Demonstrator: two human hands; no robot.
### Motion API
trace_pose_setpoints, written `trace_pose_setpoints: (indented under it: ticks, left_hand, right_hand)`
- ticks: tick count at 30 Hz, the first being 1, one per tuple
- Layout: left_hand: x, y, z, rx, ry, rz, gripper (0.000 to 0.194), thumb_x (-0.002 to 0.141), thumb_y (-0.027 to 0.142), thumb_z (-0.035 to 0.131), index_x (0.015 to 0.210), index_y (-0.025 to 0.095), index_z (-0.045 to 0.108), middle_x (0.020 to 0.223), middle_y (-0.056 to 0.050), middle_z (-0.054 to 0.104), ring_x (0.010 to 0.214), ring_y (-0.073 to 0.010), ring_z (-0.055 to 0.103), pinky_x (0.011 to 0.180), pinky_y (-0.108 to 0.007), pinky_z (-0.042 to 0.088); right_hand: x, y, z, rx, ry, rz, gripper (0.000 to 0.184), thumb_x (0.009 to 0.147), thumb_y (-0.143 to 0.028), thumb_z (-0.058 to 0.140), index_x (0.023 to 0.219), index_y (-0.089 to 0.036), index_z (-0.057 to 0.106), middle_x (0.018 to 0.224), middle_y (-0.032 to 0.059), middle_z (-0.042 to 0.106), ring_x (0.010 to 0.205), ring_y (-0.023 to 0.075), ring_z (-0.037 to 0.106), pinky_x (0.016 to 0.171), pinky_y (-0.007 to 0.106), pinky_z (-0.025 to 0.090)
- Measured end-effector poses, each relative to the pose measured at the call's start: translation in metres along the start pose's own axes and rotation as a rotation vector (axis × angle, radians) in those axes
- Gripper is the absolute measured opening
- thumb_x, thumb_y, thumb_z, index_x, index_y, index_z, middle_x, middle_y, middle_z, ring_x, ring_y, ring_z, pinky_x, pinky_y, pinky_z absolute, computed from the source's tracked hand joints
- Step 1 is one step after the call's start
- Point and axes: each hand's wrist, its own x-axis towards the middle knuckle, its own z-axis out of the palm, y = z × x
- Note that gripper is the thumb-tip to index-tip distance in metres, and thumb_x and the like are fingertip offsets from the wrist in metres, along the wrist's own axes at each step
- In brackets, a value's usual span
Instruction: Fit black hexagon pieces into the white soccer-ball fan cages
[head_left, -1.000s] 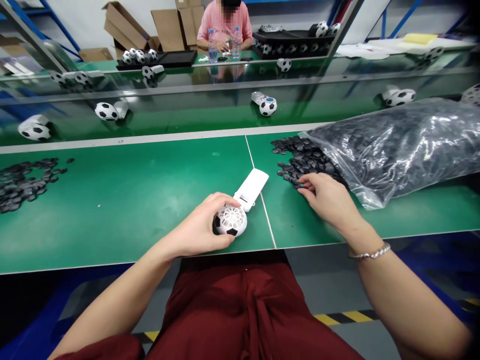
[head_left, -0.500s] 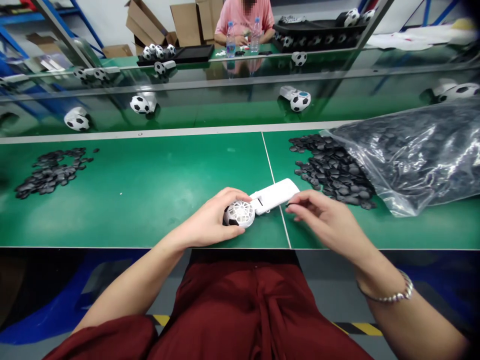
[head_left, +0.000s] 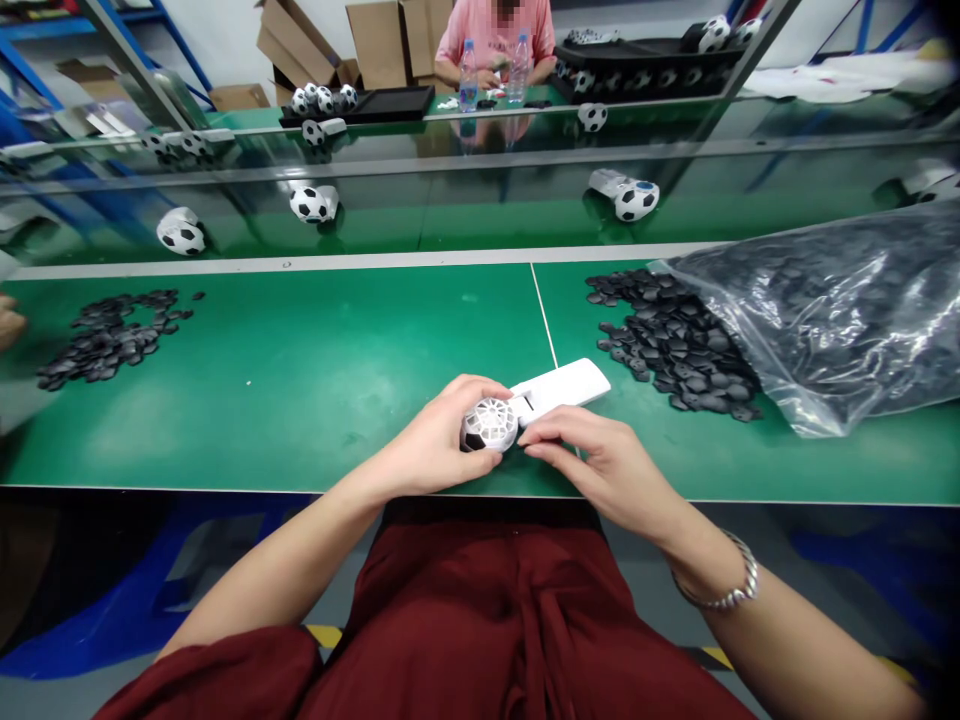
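My left hand (head_left: 439, 440) is closed round the ball-shaped head of a small football-patterned fan (head_left: 491, 424), whose white handle (head_left: 562, 388) lies on the green table (head_left: 300, 370). My right hand (head_left: 592, 465) is pinched with its fingertips against the fan head's right side; whatever small piece it holds is hidden. A pile of small black pieces (head_left: 667, 335) lies just to the right.
A clear plastic bag (head_left: 832, 300) full of black pieces lies at the right. Another heap of black pieces (head_left: 112, 335) sits at the left, near another person's hand (head_left: 9, 322). Finished football fans (head_left: 311, 205) ride the belt behind. A person in pink (head_left: 491, 40) sits opposite.
My right hand left the black pile and came left to the fan head, fingers pinched. The fan's handle swung from pointing away to lying rightward.
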Motion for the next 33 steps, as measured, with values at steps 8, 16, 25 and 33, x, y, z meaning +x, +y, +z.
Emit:
trace_pose_setpoints:
  ticks: [8,16,25,33]
  left_hand:
    - [0.0,0.005,0.01,0.009,0.094,-0.03,0.046,0.068,0.021,0.066,0.111,0.021,0.05,0.116,-0.007,0.05,0.111,-0.0222,0.048,0.099,-0.039,0.038]
    - [0.0,0.005,0.016,0.028,0.116,0.005,0.042,0.068,0.013,0.059,0.109,0.017,0.049,0.114,-0.008,0.049,0.11,-0.0207,0.047,0.098,-0.035,0.037]
    - [0.001,0.004,0.02,0.044,0.135,-0.02,0.036,0.064,0.014,0.059,0.098,0.021,0.05,0.106,-0.006,0.051,0.104,-0.0219,0.047,0.093,-0.038,0.04]
    - [0.006,0.0,0.014,-0.124,0.148,-0.062,0.043,0.056,0.011,0.064,0.097,0.02,0.055,0.103,-0.005,0.051,0.098,-0.0208,0.05,0.088,-0.036,0.041]
  right_hand:
    - [0.006,0.003,0.006,-0.079,0.018,-0.07,0.009,0.088,-0.015,0.053,0.087,-0.02,0.061,0.085,0.0012,0.064,0.081,0.0156,0.058,0.074,0.029,0.045]
    - [0.009,0.006,0.005,-0.216,0.053,-0.18,0.007,0.089,-0.018,0.053,0.085,-0.019,0.06,0.082,0.0025,0.063,0.082,0.0176,0.055,0.075,0.032,0.041]
    - [0.02,0.006,-0.001,-0.197,-0.025,-0.017,0.008,0.084,-0.026,0.061,0.08,-0.02,0.056,0.081,0.0031,0.058,0.076,0.0185,0.053,0.067,0.031,0.044]
    - [0.021,0.015,0.001,-0.259,0.025,-0.056,0.014,0.084,-0.034,0.059,0.089,-0.022,0.055,0.094,0.0057,0.06,0.088,0.0226,0.055,0.075,0.037,0.045]
